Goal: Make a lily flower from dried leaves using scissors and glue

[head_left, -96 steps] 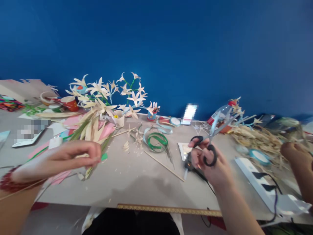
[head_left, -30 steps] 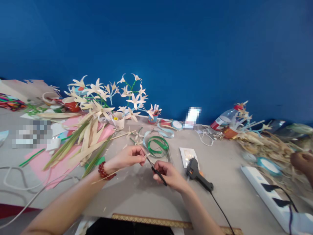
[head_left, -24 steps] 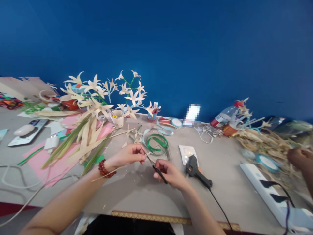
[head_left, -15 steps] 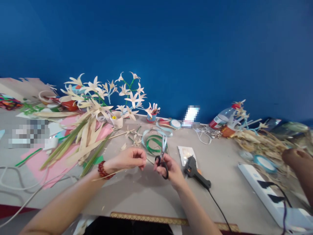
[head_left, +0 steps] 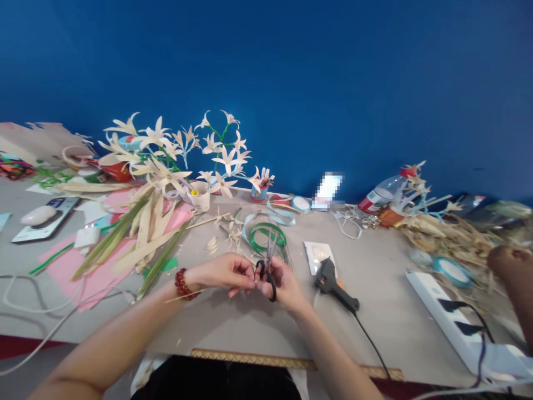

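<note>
My left hand [head_left: 233,275], with a red bead bracelet [head_left: 186,284] at the wrist, is closed in a pinch. A thin pale strip [head_left: 179,297] runs through it, one end sticking out beside the bracelet. Scissors [head_left: 272,288] with black handles rest in my closed right hand [head_left: 288,286], blades pointing up and away from me. The fingertips of both hands meet or nearly meet, and what lies between them is too small to make out. Just beyond the scissors lies a coil of green ribbon [head_left: 256,238].
A black glue gun [head_left: 335,286] lies right of my hands, its cord running to the front edge. Further right are a white power strip [head_left: 443,322] and another person's hand [head_left: 506,264]. Pale handmade flowers [head_left: 166,172], green stalks [head_left: 112,236] and pink paper [head_left: 62,272] fill the left.
My hands have come together: the right hand with the scissors moved left, and the left hand moved slightly right. The view shifted a little.
</note>
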Demonstrator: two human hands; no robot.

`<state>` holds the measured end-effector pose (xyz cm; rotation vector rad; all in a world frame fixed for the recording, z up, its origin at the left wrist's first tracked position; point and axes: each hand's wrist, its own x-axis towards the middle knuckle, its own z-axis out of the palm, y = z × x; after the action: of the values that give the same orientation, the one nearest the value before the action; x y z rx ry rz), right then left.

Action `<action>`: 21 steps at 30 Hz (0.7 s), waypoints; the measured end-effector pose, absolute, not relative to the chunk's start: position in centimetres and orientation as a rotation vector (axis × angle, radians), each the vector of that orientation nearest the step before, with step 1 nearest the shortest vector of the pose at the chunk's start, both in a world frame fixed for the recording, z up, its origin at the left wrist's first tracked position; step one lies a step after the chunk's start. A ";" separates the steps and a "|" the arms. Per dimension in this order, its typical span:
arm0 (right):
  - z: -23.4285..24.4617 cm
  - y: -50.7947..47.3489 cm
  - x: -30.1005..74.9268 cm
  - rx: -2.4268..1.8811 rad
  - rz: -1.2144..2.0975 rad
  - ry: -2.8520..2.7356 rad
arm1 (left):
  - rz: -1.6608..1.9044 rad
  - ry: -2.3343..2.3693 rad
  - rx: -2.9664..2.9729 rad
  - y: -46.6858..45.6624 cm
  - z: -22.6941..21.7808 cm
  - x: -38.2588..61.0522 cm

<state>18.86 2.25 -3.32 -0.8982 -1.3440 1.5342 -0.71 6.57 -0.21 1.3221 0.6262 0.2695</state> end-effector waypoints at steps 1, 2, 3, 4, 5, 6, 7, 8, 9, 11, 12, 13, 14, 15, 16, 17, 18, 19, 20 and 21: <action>-3.3 2.2 18.8 -0.886 1.540 -1.342 | 0.263 0.605 1.286 6.6 -0.3 -0.8; -3.3 2.1 18.8 -0.881 1.538 -1.323 | 0.271 0.581 1.233 6.6 -0.5 -0.8; -3.3 2.1 18.8 -0.883 1.522 -1.286 | 0.294 0.557 1.171 6.5 -0.7 -0.9; -3.3 2.1 18.8 -0.889 1.493 -1.234 | 0.328 0.535 1.104 6.5 -1.0 -0.9; -3.3 2.1 18.8 -0.897 1.460 -1.173 | 0.375 0.519 1.044 6.4 -1.2 -0.8; -3.5 2.1 18.8 -0.905 1.423 -1.111 | 0.432 0.509 1.000 6.2 -1.5 -0.7; -3.6 2.2 18.8 -0.914 1.387 -1.056 | 0.492 0.503 0.979 6.0 -1.7 -0.5; -3.8 2.2 18.7 -0.920 1.358 -1.014 | 0.555 0.502 0.980 5.8 -1.9 -0.2; -3.9 2.3 18.7 -0.926 1.336 -0.988 | 0.617 0.503 0.997 5.5 -2.0 0.2; -4.2 2.2 18.6 -0.931 1.306 -0.984 | 0.737 0.528 1.041 4.9 -2.0 0.9; -4.2 2.1 18.6 -0.928 1.294 -0.999 | 0.797 0.553 1.057 4.6 -1.9 1.3; -4.2 2.0 18.5 -0.923 1.284 -1.016 | 0.855 0.578 1.070 4.3 -1.8 1.6; -4.1 1.9 18.4 -0.917 1.276 -1.033 | 0.907 0.601 1.080 4.1 -1.7 1.8; -4.0 1.8 18.4 -0.915 1.268 -1.047 | 0.950 0.616 1.087 4.0 -1.6 1.9; -3.9 1.8 18.3 -0.917 1.266 -1.060 | 0.982 0.624 1.090 3.9 -1.5 1.9; -3.8 1.8 18.4 -0.926 1.271 -1.073 | 1.005 0.627 1.085 3.9 -1.5 1.8; -3.7 1.8 18.4 -0.939 1.289 -1.090 | 1.020 0.624 1.076 3.9 -1.4 1.7; -3.6 1.8 18.5 -0.957 1.315 -1.113 | 1.033 0.618 1.064 3.9 -1.4 1.6; -3.6 1.9 18.7 -0.975 1.352 -1.145 | 1.047 0.611 1.052 3.9 -1.4 1.4; -3.6 1.9 18.9 -0.989 1.397 -1.186 | 1.060 0.605 1.043 3.9 -1.4 1.3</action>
<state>18.88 1.90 -3.57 -0.9889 -1.1860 1.3967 1.29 3.89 -1.42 1.0430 0.6049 1.0600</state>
